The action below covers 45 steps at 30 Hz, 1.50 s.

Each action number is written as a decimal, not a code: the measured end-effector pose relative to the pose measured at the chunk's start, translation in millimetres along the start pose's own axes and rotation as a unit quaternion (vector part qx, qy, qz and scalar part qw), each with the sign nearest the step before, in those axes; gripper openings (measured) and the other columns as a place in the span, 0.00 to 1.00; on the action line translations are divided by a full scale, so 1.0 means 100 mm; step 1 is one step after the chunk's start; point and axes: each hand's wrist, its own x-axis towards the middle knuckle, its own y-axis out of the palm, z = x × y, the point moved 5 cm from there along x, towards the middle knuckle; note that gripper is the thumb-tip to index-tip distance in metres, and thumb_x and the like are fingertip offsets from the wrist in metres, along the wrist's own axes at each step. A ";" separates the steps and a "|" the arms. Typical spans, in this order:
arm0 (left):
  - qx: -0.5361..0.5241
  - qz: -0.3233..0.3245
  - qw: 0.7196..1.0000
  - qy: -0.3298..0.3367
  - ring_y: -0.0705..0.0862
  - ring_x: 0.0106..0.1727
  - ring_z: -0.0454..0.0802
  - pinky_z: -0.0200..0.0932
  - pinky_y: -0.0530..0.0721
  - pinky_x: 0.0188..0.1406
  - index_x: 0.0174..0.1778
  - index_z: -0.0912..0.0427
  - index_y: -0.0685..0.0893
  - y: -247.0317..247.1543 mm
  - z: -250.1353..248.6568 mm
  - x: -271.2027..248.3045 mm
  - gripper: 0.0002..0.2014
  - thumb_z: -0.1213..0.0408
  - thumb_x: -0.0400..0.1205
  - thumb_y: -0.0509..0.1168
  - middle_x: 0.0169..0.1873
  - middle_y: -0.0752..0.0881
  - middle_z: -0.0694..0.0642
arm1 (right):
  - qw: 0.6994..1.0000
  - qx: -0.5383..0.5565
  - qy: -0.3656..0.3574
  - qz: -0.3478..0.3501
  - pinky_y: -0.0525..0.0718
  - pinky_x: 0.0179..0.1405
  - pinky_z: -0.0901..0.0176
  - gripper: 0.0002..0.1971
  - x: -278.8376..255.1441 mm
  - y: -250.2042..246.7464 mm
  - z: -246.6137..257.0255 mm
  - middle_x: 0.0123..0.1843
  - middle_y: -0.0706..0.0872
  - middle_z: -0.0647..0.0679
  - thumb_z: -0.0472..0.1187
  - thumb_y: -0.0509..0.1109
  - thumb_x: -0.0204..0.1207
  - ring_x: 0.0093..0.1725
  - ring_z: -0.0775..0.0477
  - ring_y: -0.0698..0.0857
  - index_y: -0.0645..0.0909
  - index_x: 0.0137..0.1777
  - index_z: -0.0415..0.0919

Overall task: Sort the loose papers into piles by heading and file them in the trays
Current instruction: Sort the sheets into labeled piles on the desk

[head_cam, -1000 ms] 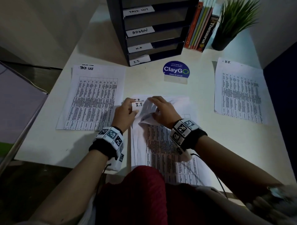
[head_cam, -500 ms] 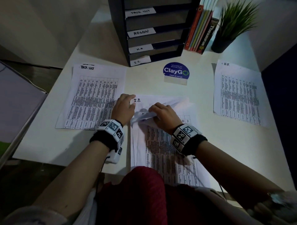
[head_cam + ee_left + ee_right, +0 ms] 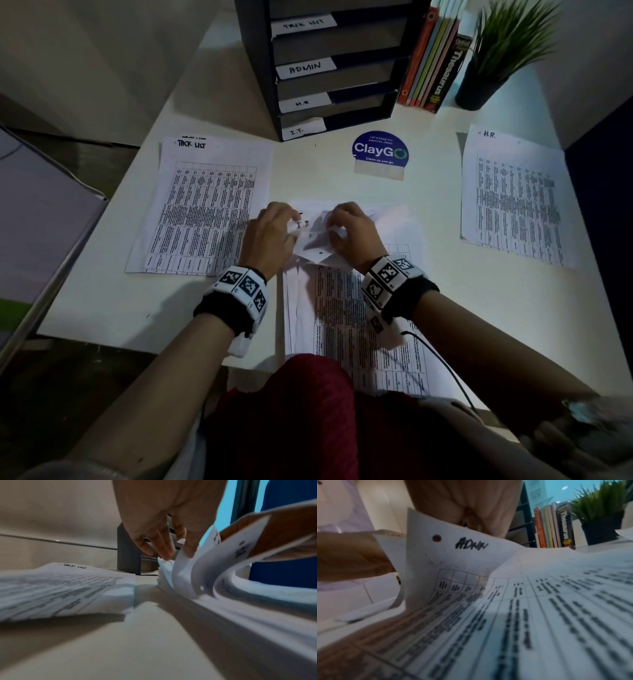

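Papers point(image 3: 346, 308) lie stacked mid-tabletop point(image 3: 102, 308), top corners peeled back so headings show. Both hands, the left hand point(image 3: 270, 236) and right hand point(image 3: 352, 233), pinch curled sheets; 2 sorted piles flank them, TASK LIST pile point(image 3: 202, 209) and H.R. pile point(image 3: 513, 198).

Curled corner of sheet point(image 3: 453, 555) headed "ADMIN", under right hand point(image 3: 471, 500).

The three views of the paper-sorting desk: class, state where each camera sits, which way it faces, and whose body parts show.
Head: above, facing down at the desk; both forearms, left hand, right hand.
Left wrist: low by the desk, facing the black trays; left hand's fingers in the centre stack.
Right wrist: low over the stack, facing the books; right hand lifts a sheet headed ADMIN.
Shared: the stack.
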 end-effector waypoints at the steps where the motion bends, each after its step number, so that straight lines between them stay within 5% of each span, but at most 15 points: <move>1: -0.043 0.016 0.999 -0.009 0.80 0.46 0.48 0.39 0.77 0.49 0.51 0.62 0.82 0.02 0.00 -0.01 0.08 0.72 0.77 0.67 0.53 0.82 0.56 | 0.999 -0.041 -0.010 -0.002 0.76 0.60 0.43 0.06 0.01 0.00 0.00 0.65 0.79 0.36 0.31 0.70 0.71 0.62 0.34 0.76 0.85 0.47 0.32; 3: -0.144 0.067 0.986 -0.048 0.76 0.34 0.42 0.36 0.76 0.37 0.39 0.60 0.80 0.07 -0.01 -0.01 0.03 0.69 0.79 0.66 0.36 0.81 0.50 | 0.991 -0.126 -0.037 0.015 0.66 0.62 0.45 0.06 0.01 0.01 0.00 0.69 0.78 0.44 0.37 0.71 0.72 0.68 0.37 0.70 0.87 0.46 0.37; 6: -0.227 0.065 0.967 -0.100 0.73 0.27 0.42 0.30 0.70 0.27 0.31 0.57 0.77 0.08 0.01 0.00 0.14 0.59 0.84 0.59 0.28 0.77 0.50 | 0.988 -0.130 -0.083 0.012 0.64 0.59 0.42 0.02 -0.04 0.00 0.02 0.50 0.89 0.42 0.33 0.71 0.68 0.57 0.38 0.82 0.85 0.40 0.37; 9: -0.217 -0.004 0.970 -0.109 0.81 0.48 0.49 0.35 0.77 0.48 0.51 0.65 0.83 0.02 0.06 0.09 0.16 0.60 0.87 0.52 0.50 0.84 0.59 | 0.989 -0.133 -0.054 0.038 0.62 0.65 0.48 0.07 -0.09 0.02 0.02 0.45 0.87 0.42 0.31 0.66 0.71 0.48 0.41 0.85 0.77 0.49 0.37; 12: -0.120 0.024 0.988 -0.091 0.73 0.68 0.53 0.45 0.69 0.66 0.66 0.61 0.78 0.08 0.11 0.20 0.16 0.64 0.86 0.52 0.67 0.77 0.57 | 0.990 -0.112 -0.014 0.087 0.61 0.64 0.55 0.18 -0.11 0.03 0.01 0.43 0.83 0.47 0.35 0.67 0.73 0.49 0.44 0.83 0.69 0.62 0.37; 14: -0.051 0.059 0.993 -0.089 0.69 0.71 0.53 0.48 0.66 0.69 0.70 0.59 0.75 0.14 0.14 0.25 0.17 0.65 0.85 0.54 0.70 0.74 0.56 | 0.989 -0.110 -0.010 0.102 0.63 0.63 0.56 0.23 -0.10 0.04 0.04 0.43 0.81 0.48 0.38 0.69 0.74 0.51 0.46 0.82 0.68 0.67 0.40; 20: -0.027 0.051 0.997 -0.056 0.76 0.68 0.54 0.43 0.69 0.69 0.69 0.60 0.76 0.11 0.12 0.25 0.17 0.69 0.82 0.59 0.69 0.77 0.57 | 0.989 -0.061 0.042 0.127 0.74 0.62 0.49 0.26 0.10 0.10 -0.08 0.64 0.78 0.41 0.38 0.72 0.71 0.60 0.40 0.80 0.72 0.69 0.37; 25: 0.007 0.041 0.999 0.013 0.75 0.71 0.57 0.52 0.68 0.74 0.66 0.62 0.80 0.08 0.08 0.19 0.20 0.77 0.77 0.61 0.69 0.78 0.61 | 0.987 -0.031 0.056 0.149 0.69 0.63 0.63 0.19 0.29 -0.03 -0.09 0.67 0.76 0.38 0.34 0.70 0.74 0.67 0.42 0.76 0.79 0.66 0.35; 28: 0.018 -0.001 0.999 0.035 0.78 0.66 0.60 0.52 0.74 0.67 0.57 0.67 0.84 0.06 0.06 0.18 0.14 0.78 0.77 0.61 0.62 0.83 0.63 | 0.983 -0.061 0.053 0.164 0.69 0.58 0.63 0.16 0.40 -0.06 -0.07 0.64 0.80 0.33 0.34 0.68 0.75 0.64 0.39 0.77 0.82 0.63 0.34; 32: -0.070 -0.010 0.997 -0.021 0.83 0.48 0.59 0.46 0.78 0.48 0.46 0.67 0.83 0.03 0.07 0.17 0.07 0.75 0.79 0.61 0.44 0.87 0.65 | 0.988 0.024 0.069 0.137 0.75 0.51 0.61 0.19 0.45 -0.09 -0.04 0.58 0.82 0.37 0.34 0.75 0.68 0.54 0.40 0.82 0.80 0.60 0.37; 37: -0.177 -0.005 0.980 -0.086 0.86 0.41 0.59 0.48 0.84 0.47 0.40 0.67 0.82 0.03 0.14 0.14 0.04 0.71 0.80 0.64 0.36 0.88 0.63 | 0.990 0.006 0.050 0.132 0.72 0.46 0.65 0.09 0.41 -0.12 -0.06 0.55 0.83 0.38 0.34 0.73 0.71 0.50 0.44 0.81 0.84 0.51 0.35; 41: -0.215 -0.024 0.970 -0.112 0.82 0.36 0.54 0.43 0.81 0.41 0.35 0.63 0.80 0.06 0.14 0.14 0.06 0.70 0.79 0.66 0.29 0.84 0.58 | 0.993 0.035 0.055 0.102 0.70 0.36 0.80 0.09 0.36 -0.19 -0.10 0.56 0.85 0.42 0.32 0.70 0.73 0.49 0.49 0.82 0.86 0.52 0.37; 45: -0.305 -0.023 0.935 -0.180 0.76 0.36 0.49 0.40 0.74 0.37 0.36 0.65 0.80 0.10 0.22 0.16 0.11 0.64 0.82 0.62 0.28 0.78 0.56 | 0.998 0.021 0.001 0.058 0.73 0.52 0.75 0.09 0.26 -0.27 -0.04 0.60 0.85 0.40 0.31 0.69 0.73 0.55 0.45 0.84 0.88 0.52 0.35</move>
